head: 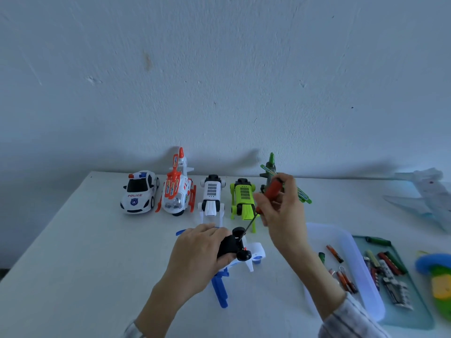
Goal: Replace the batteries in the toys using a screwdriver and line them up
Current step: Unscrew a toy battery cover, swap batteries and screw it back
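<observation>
My left hand [195, 257] grips an overturned blue and white toy helicopter [234, 262] by its black underside, at the middle of the white table [73, 252]. My right hand [280, 211] holds a red-handled screwdriver [273, 189]; its thin shaft slants down to the toy's black underside. Along the wall stand a police car [138, 192], an orange and white helicopter [177, 189], a white robot toy [211, 196], a green robot toy [243, 200] and a green helicopter [271, 167], partly hidden behind my right hand.
A white tray [361, 264] at the right holds several loose batteries [341, 276]. A green tray [415, 313] beside it holds more batteries. A blue, green and yellow toy [436, 276] lies at the far right, and a pale toy plane [424, 198] behind it.
</observation>
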### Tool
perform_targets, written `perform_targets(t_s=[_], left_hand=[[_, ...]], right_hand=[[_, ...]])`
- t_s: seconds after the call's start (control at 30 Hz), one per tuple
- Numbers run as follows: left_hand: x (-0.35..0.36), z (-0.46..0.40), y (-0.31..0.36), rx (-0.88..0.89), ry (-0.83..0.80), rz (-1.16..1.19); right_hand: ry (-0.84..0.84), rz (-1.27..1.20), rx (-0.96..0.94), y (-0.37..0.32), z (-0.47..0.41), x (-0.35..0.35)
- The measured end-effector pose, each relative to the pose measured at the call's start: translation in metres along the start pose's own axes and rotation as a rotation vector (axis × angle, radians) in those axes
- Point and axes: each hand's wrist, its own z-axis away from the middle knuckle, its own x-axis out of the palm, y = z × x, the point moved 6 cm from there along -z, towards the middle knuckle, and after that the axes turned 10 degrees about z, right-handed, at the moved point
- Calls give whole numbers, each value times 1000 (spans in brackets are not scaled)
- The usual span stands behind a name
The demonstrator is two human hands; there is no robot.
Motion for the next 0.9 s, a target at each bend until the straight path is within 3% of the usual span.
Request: perform_targets(t_s=[0.3, 0.37, 0.53, 0.7, 0.9], left_hand=[[1, 4, 0, -1, 10, 57], [1, 4, -1, -12, 9, 66], [-3, 5, 3, -18, 15, 62], [3, 6, 1, -65, -53, -1], [3, 5, 3, -59, -38, 60]], right_hand=[[107, -505, 474, 63, 21, -4], [129, -544, 508, 68, 29, -4], [165, -456, 193, 23, 32, -20], [-58, -54, -227, -33, 29, -13], [-174, 81, -375, -45, 34, 0]])
